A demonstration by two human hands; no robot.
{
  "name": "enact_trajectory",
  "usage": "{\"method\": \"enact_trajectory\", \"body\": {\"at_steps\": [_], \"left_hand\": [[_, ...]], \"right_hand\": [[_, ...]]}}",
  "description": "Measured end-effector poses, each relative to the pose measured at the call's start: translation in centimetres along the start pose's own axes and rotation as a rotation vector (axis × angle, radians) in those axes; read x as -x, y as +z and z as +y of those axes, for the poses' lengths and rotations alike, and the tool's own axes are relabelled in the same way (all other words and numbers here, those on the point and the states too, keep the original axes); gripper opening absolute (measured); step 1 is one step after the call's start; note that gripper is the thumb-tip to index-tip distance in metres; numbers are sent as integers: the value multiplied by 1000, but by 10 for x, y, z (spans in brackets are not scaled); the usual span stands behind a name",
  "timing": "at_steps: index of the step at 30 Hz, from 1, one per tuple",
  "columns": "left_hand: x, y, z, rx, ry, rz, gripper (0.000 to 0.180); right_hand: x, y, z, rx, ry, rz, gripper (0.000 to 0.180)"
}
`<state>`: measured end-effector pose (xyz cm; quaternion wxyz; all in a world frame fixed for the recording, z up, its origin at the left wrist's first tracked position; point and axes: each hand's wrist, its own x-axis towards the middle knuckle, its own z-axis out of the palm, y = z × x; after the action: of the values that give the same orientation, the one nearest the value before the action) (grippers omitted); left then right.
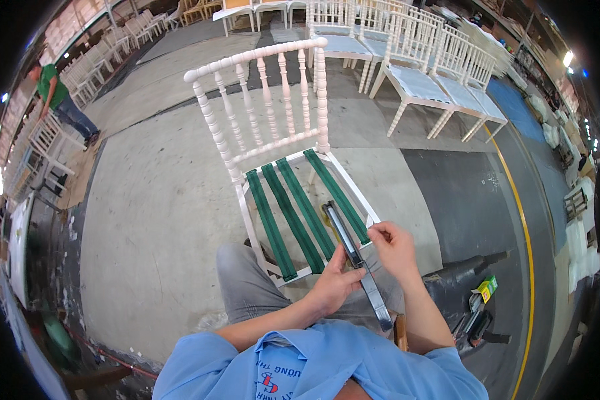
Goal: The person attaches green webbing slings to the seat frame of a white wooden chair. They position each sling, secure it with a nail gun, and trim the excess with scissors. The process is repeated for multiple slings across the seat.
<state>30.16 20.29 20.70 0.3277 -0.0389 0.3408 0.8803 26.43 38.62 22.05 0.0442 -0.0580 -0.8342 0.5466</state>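
A white wooden chair frame with a turned-spindle back stands in front of me. Several green webbing straps run from the back of its seat to the front. My left hand grips a long, dark stapler, which appears swung open and lies slantwise above the seat's front right. At the seat's front right corner, beside the end of the rightmost strap, is my right hand. Its thumb and fingers are pinched together; whatever they hold is too small to make out.
Rows of white chairs with pale seats stand at the back right. A yellow-green box and dark tools lie on the floor to my right. At far left, a person in a green shirt bends over a chair.
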Motion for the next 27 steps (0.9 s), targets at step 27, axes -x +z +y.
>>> {"method": "enact_trajectory", "body": {"at_steps": [27], "left_hand": [[-4, -9, 12, -469, 415, 313, 39]], "right_hand": [[-35, 56, 12, -647, 331, -242, 45]]}}
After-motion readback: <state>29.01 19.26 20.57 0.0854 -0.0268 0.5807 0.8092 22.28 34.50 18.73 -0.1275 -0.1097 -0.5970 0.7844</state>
